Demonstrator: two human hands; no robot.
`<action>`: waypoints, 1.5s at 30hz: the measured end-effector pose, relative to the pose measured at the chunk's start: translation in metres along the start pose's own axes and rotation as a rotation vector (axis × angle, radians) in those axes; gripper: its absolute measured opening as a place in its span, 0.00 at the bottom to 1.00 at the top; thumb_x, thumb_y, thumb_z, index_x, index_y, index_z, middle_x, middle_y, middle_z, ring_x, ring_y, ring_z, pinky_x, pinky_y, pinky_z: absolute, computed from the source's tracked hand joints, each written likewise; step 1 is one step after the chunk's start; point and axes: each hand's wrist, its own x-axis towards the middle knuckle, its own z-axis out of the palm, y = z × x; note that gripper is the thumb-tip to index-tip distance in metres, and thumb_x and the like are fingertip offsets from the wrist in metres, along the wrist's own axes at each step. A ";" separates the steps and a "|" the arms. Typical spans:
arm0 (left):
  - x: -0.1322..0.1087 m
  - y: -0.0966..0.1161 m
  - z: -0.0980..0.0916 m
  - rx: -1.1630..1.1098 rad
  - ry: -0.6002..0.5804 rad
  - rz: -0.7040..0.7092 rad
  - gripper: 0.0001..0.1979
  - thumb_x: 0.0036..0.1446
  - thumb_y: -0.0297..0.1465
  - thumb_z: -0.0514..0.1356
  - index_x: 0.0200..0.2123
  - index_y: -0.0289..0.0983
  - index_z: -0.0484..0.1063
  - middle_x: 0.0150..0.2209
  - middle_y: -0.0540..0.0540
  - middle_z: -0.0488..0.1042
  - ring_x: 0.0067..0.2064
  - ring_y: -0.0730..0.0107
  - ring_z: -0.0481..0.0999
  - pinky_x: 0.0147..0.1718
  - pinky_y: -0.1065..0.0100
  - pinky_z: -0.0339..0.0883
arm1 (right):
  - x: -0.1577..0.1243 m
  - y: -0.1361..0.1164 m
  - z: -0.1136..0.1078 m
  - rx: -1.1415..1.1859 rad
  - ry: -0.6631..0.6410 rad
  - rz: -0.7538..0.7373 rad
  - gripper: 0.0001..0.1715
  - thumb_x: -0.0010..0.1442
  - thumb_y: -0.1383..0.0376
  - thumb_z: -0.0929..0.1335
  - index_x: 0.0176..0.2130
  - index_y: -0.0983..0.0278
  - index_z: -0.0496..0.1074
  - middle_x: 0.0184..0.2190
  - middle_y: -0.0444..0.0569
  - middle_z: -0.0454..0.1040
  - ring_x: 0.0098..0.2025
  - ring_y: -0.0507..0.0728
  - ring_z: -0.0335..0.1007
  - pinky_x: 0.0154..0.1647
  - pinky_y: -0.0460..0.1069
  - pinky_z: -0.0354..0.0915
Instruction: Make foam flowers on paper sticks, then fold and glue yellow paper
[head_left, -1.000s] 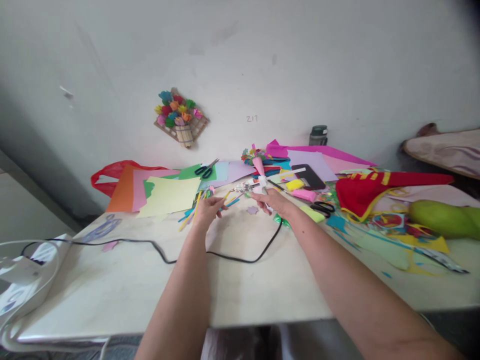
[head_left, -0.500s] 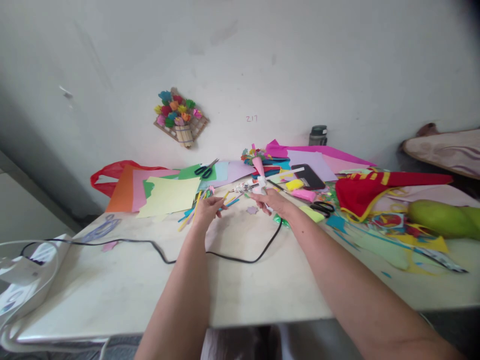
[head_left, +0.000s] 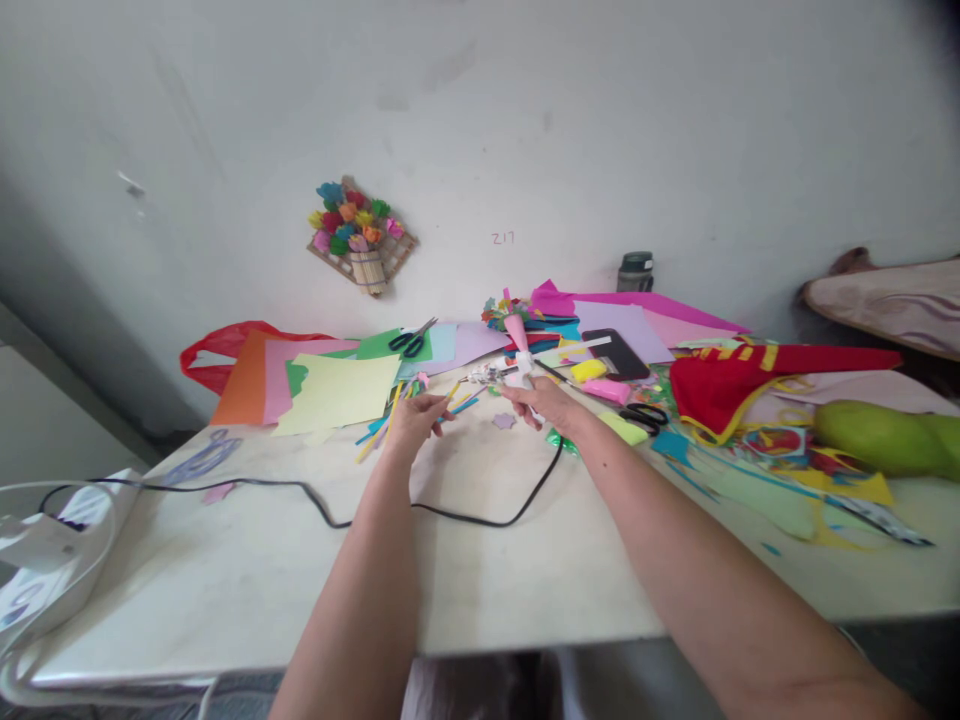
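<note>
Both hands meet mid-frame above the bench [head_left: 525,570]: the right hand [head_left: 546,402] has its fingers clenched round a white glue gun [head_left: 516,373], and the left hand [head_left: 415,415] pinches a thin yellow stick [head_left: 452,391] just beside the gun's tip. A black cord [head_left: 465,516] trails from the gun across the bench toward the left edge.

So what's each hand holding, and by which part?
Right hand: glue gun, by its handle. Left hand: thin yellow stick, pinched at its near end.
</note>
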 end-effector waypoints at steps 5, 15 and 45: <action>0.000 0.001 0.000 -0.011 0.001 0.000 0.18 0.42 0.43 0.60 0.30 0.32 0.73 0.24 0.45 0.75 0.16 0.80 0.64 0.13 0.76 0.52 | 0.001 0.000 0.001 0.000 0.000 0.010 0.22 0.45 0.51 0.69 0.20 0.65 0.60 0.12 0.40 0.62 0.10 0.45 0.53 0.08 0.42 0.49; -0.002 0.005 0.000 -0.066 0.036 -0.002 0.19 0.41 0.42 0.61 0.30 0.31 0.73 0.24 0.44 0.75 0.15 0.80 0.64 0.14 0.76 0.53 | 0.000 0.000 0.000 -0.015 -0.006 0.031 0.22 0.45 0.51 0.69 0.20 0.65 0.60 0.12 0.40 0.63 0.10 0.45 0.53 0.08 0.42 0.49; -0.001 0.020 -0.013 -0.161 0.471 0.118 0.19 0.43 0.41 0.59 0.32 0.31 0.73 0.19 0.48 0.71 0.14 0.81 0.62 0.13 0.76 0.53 | 0.050 0.002 0.087 -1.245 0.063 -0.138 0.20 0.54 0.69 0.62 0.48 0.68 0.64 0.45 0.57 0.68 0.46 0.60 0.63 0.43 0.50 0.60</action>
